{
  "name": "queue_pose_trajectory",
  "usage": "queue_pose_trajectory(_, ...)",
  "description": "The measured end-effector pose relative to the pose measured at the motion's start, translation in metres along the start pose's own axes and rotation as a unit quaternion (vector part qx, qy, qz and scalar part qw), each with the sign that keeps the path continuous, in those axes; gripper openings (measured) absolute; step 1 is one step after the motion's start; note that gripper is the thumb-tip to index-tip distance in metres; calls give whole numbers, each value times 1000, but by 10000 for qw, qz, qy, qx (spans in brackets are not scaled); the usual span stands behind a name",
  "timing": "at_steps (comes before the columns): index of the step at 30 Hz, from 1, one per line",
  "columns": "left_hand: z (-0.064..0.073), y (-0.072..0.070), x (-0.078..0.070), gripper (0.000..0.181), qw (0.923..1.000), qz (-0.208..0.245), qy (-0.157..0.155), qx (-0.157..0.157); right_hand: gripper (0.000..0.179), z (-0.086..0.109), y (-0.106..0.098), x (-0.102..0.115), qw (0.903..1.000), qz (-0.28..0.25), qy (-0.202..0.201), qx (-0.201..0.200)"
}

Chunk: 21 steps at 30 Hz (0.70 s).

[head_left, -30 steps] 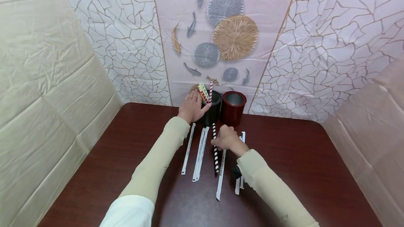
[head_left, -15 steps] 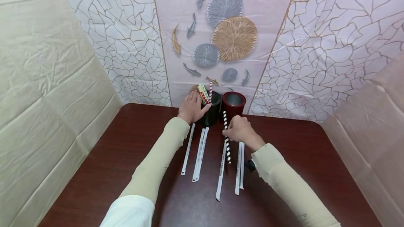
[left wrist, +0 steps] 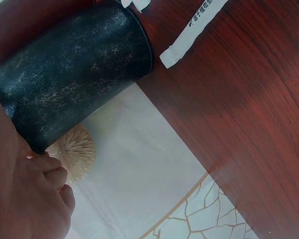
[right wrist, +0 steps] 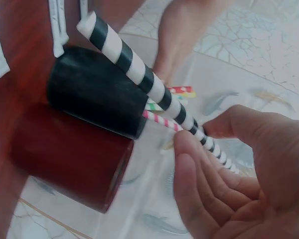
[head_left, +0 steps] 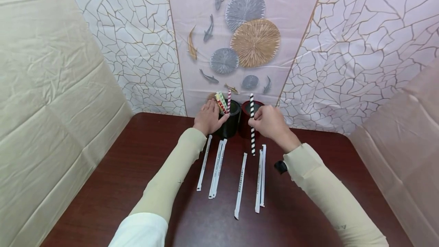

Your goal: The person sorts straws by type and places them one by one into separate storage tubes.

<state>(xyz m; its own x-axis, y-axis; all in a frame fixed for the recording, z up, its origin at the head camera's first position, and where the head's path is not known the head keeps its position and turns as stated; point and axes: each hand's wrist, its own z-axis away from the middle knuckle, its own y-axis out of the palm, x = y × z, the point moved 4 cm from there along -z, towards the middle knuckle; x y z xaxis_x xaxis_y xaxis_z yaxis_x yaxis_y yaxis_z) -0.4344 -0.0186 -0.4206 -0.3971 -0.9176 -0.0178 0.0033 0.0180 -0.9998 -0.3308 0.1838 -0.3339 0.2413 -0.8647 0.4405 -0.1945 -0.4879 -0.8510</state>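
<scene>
My right hand (head_left: 272,123) pinches a black-and-white striped straw (head_left: 252,142) between thumb and fingers. The straw stands nearly upright in front of the dark red cup (head_left: 244,119) and overlaps its mouth in the head view. In the right wrist view the straw's thick near end (right wrist: 104,42) hangs in the air over the black cup (right wrist: 97,92). Several coloured straws (head_left: 221,101) and a pink striped one (head_left: 229,100) stick up from the black cup. My left hand (head_left: 208,117) grips that cup at its rim, thumb in front; its curled fingers show in the left wrist view.
Several straws in white paper wrappers lie lengthwise on the dark wooden table (head_left: 164,193): one at left (head_left: 204,163), a pair beside it (head_left: 217,169), a single one in the middle (head_left: 241,186) and a pair at right (head_left: 260,180). A patterned cloth wall (head_left: 202,79) stands right behind the cups.
My right hand has lifted the black-and-white straw off the table and carried it up and right, to the front of the red cup. The left hand and black cup have stayed still.
</scene>
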Motion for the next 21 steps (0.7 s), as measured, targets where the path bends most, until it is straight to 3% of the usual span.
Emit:
queue_pose_trajectory(10,4,-2,-1,87,9999,0,38,-98,14,-15,-25,22,9905,-160,-661,-1193)
queue_pose_trajectory(21,4,-3,-3,87,10000,-30,-30,-50,19,-32,-33,45,9835,-406,-778,-1585)
